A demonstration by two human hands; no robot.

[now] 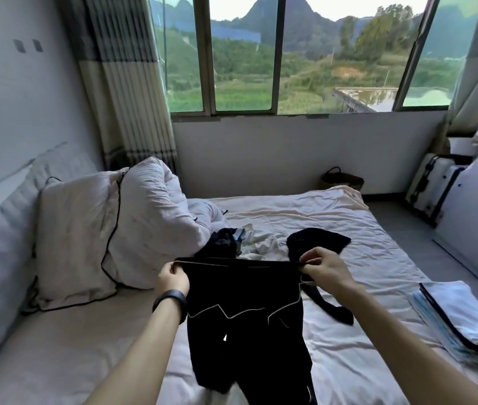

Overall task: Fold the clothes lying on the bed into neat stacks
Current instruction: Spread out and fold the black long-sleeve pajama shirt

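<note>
Forearms enter from the bottom edge, and between them a black garment (243, 311) with pale piping is held up over the bed (348, 363). Its top edge is pinched at the left corner by the left hand (172, 277), fingers curled round the hem, and at the right corner by the right hand (322, 267), thumb and fingertips closed on the cloth. That edge is drawn taut and nearly level, probably so the piece hangs flat and its creases fall out before being laid down. The long axis runs from the held edge down toward the wearer, and the lower part rests crumpled on the sheet. A dark strip (331, 306) of the same garment trails off to the right across the sheet. What kind of garment it is cannot be told for certain. A dark wristband (170, 299) is noted on the left wrist. Beyond the hands, a mixed unfolded heap (232, 242) and a separate dark piece (316, 239) are left waiting mid-bed. A folded stack (462, 314) is set at the right edge, well apart, presumably to keep finished work clear. Pillows (77, 238) are propped along the left.
</note>
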